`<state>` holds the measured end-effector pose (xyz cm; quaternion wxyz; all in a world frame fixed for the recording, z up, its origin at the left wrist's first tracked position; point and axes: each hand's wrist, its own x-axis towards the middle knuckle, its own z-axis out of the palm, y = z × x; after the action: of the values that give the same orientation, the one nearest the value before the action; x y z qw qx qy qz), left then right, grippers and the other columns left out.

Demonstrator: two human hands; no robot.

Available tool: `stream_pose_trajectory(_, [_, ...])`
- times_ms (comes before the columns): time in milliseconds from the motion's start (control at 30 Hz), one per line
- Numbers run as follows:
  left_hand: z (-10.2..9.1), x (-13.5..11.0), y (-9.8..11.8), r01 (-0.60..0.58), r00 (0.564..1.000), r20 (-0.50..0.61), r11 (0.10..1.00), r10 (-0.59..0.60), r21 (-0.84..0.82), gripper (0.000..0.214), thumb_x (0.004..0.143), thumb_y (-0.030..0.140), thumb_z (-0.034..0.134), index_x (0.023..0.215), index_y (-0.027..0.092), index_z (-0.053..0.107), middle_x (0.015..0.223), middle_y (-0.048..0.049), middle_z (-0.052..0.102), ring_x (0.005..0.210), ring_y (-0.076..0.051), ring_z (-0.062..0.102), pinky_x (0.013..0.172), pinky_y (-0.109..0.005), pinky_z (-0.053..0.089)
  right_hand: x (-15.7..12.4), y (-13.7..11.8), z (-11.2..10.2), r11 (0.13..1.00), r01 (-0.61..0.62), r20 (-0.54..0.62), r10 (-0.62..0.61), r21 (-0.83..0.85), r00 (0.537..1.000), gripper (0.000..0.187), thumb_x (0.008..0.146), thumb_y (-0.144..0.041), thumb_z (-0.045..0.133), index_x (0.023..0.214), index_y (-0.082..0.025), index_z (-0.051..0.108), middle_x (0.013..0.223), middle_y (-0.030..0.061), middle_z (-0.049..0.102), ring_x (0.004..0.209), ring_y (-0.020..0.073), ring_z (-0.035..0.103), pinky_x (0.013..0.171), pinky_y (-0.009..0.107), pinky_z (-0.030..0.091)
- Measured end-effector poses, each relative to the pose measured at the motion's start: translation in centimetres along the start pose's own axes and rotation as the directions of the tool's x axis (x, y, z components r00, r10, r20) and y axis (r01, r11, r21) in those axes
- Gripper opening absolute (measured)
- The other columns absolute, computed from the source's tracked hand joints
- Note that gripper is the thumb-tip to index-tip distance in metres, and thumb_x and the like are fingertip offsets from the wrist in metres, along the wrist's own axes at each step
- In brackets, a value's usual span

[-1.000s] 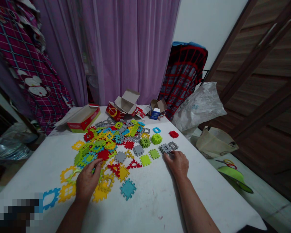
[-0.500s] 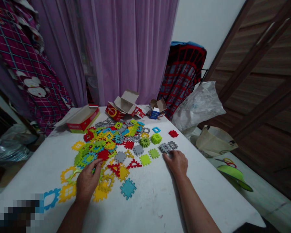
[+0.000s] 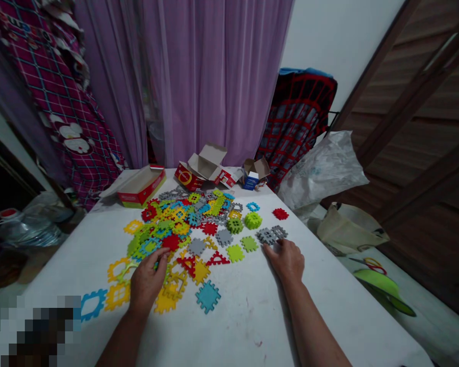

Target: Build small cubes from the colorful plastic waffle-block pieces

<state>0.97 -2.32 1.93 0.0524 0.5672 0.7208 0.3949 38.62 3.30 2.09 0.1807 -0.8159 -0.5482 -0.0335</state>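
Observation:
Over the near left side of a pile of interlocking plastic tiles, my left hand [image 3: 149,278] hovers with thumb and index finger slightly apart. Its fingertips are close to a red square tile [image 3: 171,241], and nothing shows between them. My right hand [image 3: 287,261] rests on the table with thumb and fingers apart, at the near edge of joined grey tiles [image 3: 266,236]. A lime green assembled block [image 3: 253,220] and a darker green one [image 3: 234,226] stand left of the grey tiles. Flat green tiles [image 3: 235,253] and a teal square tile [image 3: 208,296] lie between my hands.
Along the back of the white table [image 3: 245,331] stand a red-and-green open box [image 3: 141,192], an opened red carton [image 3: 189,177] and a small blue box [image 3: 251,181]. A red tile [image 3: 280,213] lies near the right edge. Beyond it are a plastic bag [image 3: 325,168] and scissors [image 3: 373,264].
The whole view has shifted, so everything appears a little further right. Both hands keep nearly the same places beside the red tile and the grey tiles.

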Motion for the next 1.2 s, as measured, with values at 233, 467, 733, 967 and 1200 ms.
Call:
stream_pose_trajectory(233, [0.0,0.0,-0.2,0.008,1.000,0.010,0.999,-0.008,0.034,0.030,0.086,0.039,0.048,0.096,0.030,0.075,0.097,0.0005,0.077,0.087,-0.019,0.070,0.072,-0.026,0.053,-0.1,-0.1,0.3,0.999,0.033,-0.011,-0.032,0.031,0.999,0.055,0.082,-0.051,0.062,0.124,-0.015,0.057,0.110,0.0113,0.067,0.105,0.0271,0.060,0.082,0.035,0.041])
stream_pose_trajectory(467, [-0.1,0.1,-0.2,-0.006,1.000,0.012,0.999,0.006,0.037,0.030,0.086,0.040,0.048,0.096,0.030,0.074,0.096,0.0002,0.078,0.084,-0.019,0.071,0.072,-0.026,0.054,0.0,0.0,0.3,0.999,0.049,0.003,-0.049,0.003,0.999,0.054,0.084,-0.051,0.061,0.126,-0.017,0.057,0.112,0.0125,0.067,0.106,0.0273,0.059,0.081,0.035,0.040])
stream_pose_trajectory(733, [0.0,0.0,-0.2,-0.016,1.000,-0.007,1.000,0.016,0.014,0.028,0.085,0.039,0.050,0.094,0.030,0.075,0.093,0.0015,0.078,0.083,-0.018,0.070,0.071,-0.024,0.054,-0.1,-0.1,0.3,0.999,0.053,-0.011,-0.053,0.005,0.999,0.052,0.084,-0.050,0.061,0.124,-0.017,0.058,0.111,0.0114,0.067,0.105,0.0268,0.060,0.081,0.035,0.040])
stream_pose_trajectory(967, [0.1,-0.1,0.0,0.010,1.000,0.000,1.000,-0.010,0.003,0.030,0.086,0.039,0.049,0.096,0.028,0.074,0.096,-0.0002,0.078,0.088,-0.018,0.071,0.075,-0.026,0.054,0.0,0.1,0.2,0.999,0.041,-0.053,-0.039,0.036,0.998,0.052,0.082,-0.050,0.062,0.120,-0.015,0.061,0.109,0.0127,0.068,0.102,0.0281,0.059,0.080,0.036,0.041])
stream_pose_trajectory(1200, [0.4,-0.2,0.1,0.037,0.999,0.007,0.999,-0.037,-0.022,0.027,0.087,0.036,0.049,0.098,0.030,0.073,0.097,0.0013,0.078,0.091,-0.017,0.071,0.079,-0.026,0.053,-2.9,-5.7,1.0,0.814,0.504,-0.160,-0.479,0.287,0.863,0.026,0.088,-0.036,0.054,0.098,-0.021,0.072,0.106,0.0090,0.068,0.100,0.0230,0.057,0.088,0.035,0.040])
